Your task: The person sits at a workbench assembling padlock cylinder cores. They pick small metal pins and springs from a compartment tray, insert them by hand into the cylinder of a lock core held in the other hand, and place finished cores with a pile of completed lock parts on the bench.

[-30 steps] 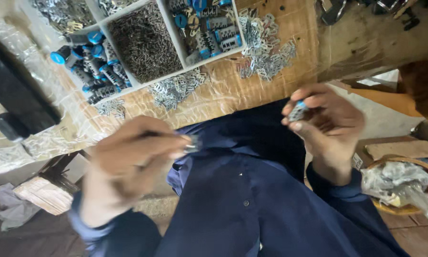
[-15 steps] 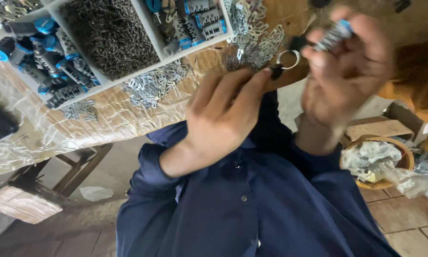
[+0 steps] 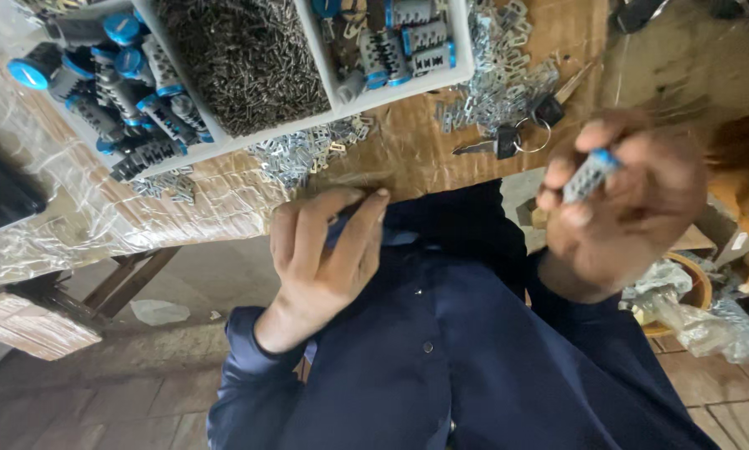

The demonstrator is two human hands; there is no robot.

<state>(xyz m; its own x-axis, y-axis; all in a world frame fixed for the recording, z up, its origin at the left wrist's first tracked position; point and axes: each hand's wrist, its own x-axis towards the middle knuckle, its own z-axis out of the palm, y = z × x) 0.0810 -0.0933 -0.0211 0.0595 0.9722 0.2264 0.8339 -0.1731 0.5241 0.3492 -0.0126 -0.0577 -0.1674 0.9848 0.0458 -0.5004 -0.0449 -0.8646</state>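
Note:
My right hand is raised at the right, level with the table edge, and shut on a small grey ribbed part with a blue end. My left hand rests at the front edge of the wrapped table, fingers pressed together and pointing at loose metal clips. Whether it pinches anything is hidden. A dark key on a ring lies on the table between the hands. Below them is my dark blue shirt.
A white divided tray holds blue-capped grey parts, a heap of small dark pieces and more ribbed parts. More metal clips lie beside it. A basket with plastic bags stands on the floor at right.
My left hand has reached up to the table and drawn back to its front edge. My right hand kept the ribbed part and sank a little. The view shifted.

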